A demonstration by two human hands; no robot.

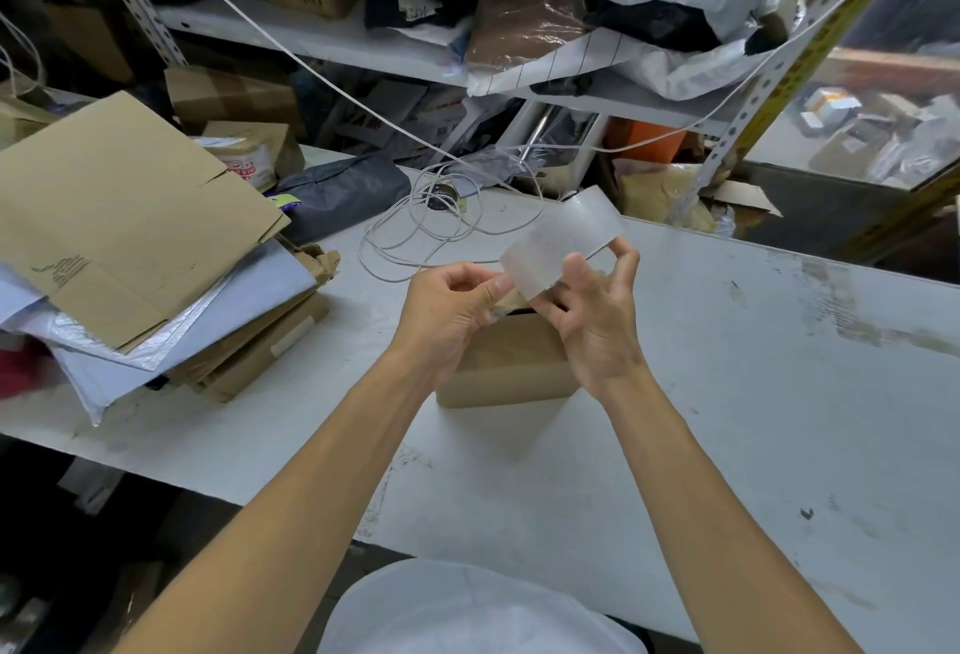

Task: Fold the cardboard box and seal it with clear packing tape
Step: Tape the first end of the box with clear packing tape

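Hands hold a wide roll of clear packing tape (558, 245) up above a small brown cardboard box (511, 367), which sits near the middle of the white tabletop (727, 393). Left hand (449, 310) pinches the loose tape end with curled fingers. Right hand (597, 320) grips the roll, thumb on it.

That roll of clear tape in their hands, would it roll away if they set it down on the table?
Probably, if stood on its rim: the tape roll is round and the white table looks flat and smooth. Laid flat, it should stay put. It seems light, since the right hand holds it mainly with fingertips.
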